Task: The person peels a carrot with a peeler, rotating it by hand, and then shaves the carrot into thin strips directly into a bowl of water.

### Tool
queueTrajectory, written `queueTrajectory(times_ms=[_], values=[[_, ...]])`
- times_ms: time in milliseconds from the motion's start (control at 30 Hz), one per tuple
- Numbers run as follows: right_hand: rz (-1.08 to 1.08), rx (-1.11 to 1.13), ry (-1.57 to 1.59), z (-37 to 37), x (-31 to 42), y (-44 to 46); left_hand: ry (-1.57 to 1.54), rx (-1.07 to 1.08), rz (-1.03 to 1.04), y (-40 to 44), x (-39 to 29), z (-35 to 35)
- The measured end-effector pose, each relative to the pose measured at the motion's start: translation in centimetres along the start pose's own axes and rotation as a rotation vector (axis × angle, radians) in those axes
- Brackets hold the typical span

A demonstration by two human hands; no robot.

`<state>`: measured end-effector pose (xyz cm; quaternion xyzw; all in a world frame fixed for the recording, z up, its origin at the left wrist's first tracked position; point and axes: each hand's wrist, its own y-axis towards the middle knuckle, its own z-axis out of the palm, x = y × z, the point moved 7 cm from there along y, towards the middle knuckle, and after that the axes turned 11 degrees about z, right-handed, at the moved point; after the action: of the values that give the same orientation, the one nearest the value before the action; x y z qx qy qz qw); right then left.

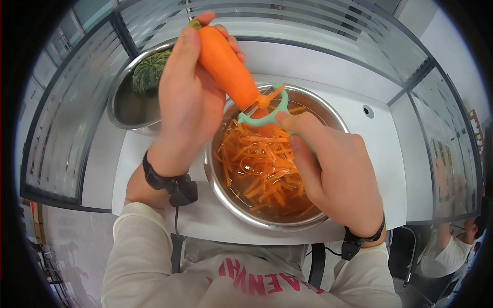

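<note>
A peeled-looking orange carrot (226, 64) slants down over the large metal bowl (214, 177), its stem end at the top. My left hand (187, 90) is wrapped around the carrot's upper part. At the carrot's lower end, a mint-green Y-shaped peeler (266, 119) meets the tip, with bits of carrot caught at its blade. My right hand (336, 164) grips the peeler's handle, which is mostly hidden by the fingers. Beneath both hands, many carrot strips (264, 164) lie in water in the bowl.
A second metal bowl (120, 105) stands at the back left with a dark green ridged vegetable (150, 72) in it. The white desk (364, 190) has a round cable hole (367, 111) at right. Framed glass partitions (72, 123) enclose the desk. Another person (447, 254) sits at far right.
</note>
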<state>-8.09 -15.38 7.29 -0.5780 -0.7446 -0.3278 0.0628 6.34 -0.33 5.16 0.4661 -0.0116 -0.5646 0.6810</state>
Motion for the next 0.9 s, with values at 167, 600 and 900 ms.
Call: queueTrajectory(times_ms=[167, 600, 900], values=[[0.017, 0.028, -0.044, 0.0, 0.0, 0.0, 0.008, -0.035, -0.037, -0.2, 0.1, 0.0], [0.103, 0.115, -0.470, -0.5, -3.2, -0.8, 0.045, -0.092, 0.052, 0.8, -0.7, -0.1], [0.030, -0.179, 0.024, -3.5, -0.7, -0.1, -0.109, 0.066, -0.171, -0.3, 1.6, 0.3]])
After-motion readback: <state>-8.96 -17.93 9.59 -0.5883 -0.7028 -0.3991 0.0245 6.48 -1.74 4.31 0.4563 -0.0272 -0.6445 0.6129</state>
